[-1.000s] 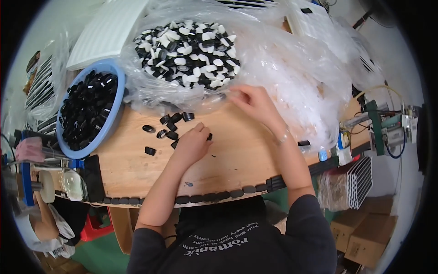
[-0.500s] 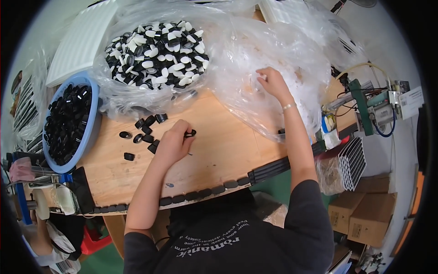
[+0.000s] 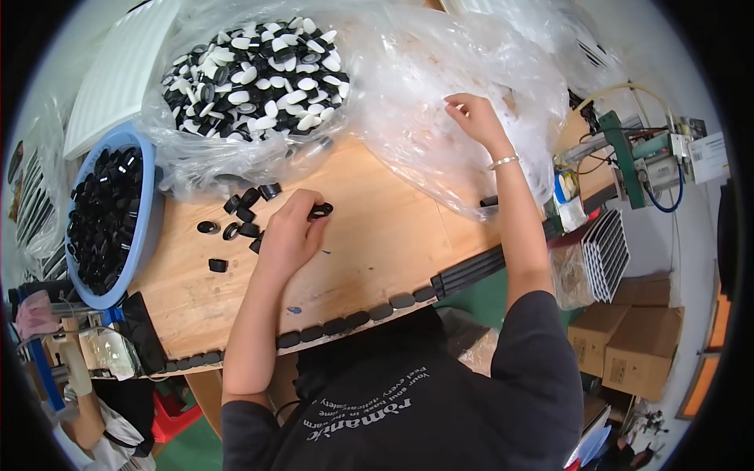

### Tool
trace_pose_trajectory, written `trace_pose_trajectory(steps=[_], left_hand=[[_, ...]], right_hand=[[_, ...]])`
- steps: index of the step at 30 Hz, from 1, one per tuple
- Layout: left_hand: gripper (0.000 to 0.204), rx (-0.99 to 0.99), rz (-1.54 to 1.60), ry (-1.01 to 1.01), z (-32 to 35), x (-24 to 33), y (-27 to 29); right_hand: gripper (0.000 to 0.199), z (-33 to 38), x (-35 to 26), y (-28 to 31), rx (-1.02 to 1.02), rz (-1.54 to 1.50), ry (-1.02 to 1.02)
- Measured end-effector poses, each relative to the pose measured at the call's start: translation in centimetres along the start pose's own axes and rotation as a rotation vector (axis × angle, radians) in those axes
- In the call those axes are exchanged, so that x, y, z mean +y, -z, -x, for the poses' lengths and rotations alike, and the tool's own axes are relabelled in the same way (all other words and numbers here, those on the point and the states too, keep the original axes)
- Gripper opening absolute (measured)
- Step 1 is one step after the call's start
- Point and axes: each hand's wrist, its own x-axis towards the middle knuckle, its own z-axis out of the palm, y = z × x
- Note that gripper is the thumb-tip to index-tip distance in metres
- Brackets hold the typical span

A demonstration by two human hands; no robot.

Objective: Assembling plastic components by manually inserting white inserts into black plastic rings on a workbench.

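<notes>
A small black ring-shaped piece (image 3: 320,211) is sitting at the fingertips of the left hand (image 3: 289,239), just above the middle of the wooden tabletop (image 3: 377,267). The left thumb and forefinger are closing on it in a pinch, the back of the hand is facing up, and the other fingers are curling in, partly hidden. The left forearm is slanting up and slightly rightward from an elbow by the table's near edge. Just left of the hand, loose black pieces (image 3: 246,214) are lying in a scattered cluster, one of them partly covered by the hand. The right hand (image 3: 479,125) is hovering over a crumpled clear plastic sheet (image 3: 408,149), well apart from the left; its fingers are bending loosely, with thumb and forefinger tips standing slightly apart, and whether they are touching the film cannot be told. The right forearm is rising and leaning a little leftward, a pale bracelet (image 3: 503,162) circling the wrist. Farther out, a clear bag (image 3: 228,161) is holding a heap of black and white pieces (image 3: 255,82) beyond the left hand, and a blue basin (image 3: 149,224) full of black pieces (image 3: 106,220) is standing at the table's left side.
</notes>
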Motion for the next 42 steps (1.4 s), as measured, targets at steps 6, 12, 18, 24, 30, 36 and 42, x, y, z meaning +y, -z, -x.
trace_pose_trajectory(steps=[6, 12, 18, 24, 30, 36, 42], left_hand=[[0.027, 0.001, 0.028, -0.031, 0.0, 0.7, -0.7], [0.027, -0.052, -0.044, -0.098, 0.5, 0.7, -1.4], [0.028, -0.102, -0.014, -0.085, 0.4, 0.8, -1.8], [0.028, -0.102, -0.012, -0.079, 0.2, 0.7, -1.9], [0.028, -0.126, -0.008, -0.053, 0.2, -0.3, -2.0], [0.027, -0.12, -0.004, -0.072, 0.6, -0.4, -2.3], [0.024, 0.018, 0.078, -0.019, -0.1, -0.4, -1.9]], right_hand=[[0.022, 5.5, 0.5, 2.0, 0.214, 0.196, -0.076], [0.025, 12.1, -5.9, -1.1, 0.043, 0.255, 0.114], [0.02, 11.0, -0.7, 3.5, 0.302, 0.07, -0.132], [0.015, 6.6, 4.8, 4.5, 0.31, 0.023, -0.193], [0.018, 2.7, 6.9, 3.6, 0.21, 0.0, -0.116], [0.019, 1.6, 5.1, 1.7, 0.068, 0.224, -0.277], [0.018, 0.6, 2.2, 1.7, 0.485, 0.145, -0.161]])
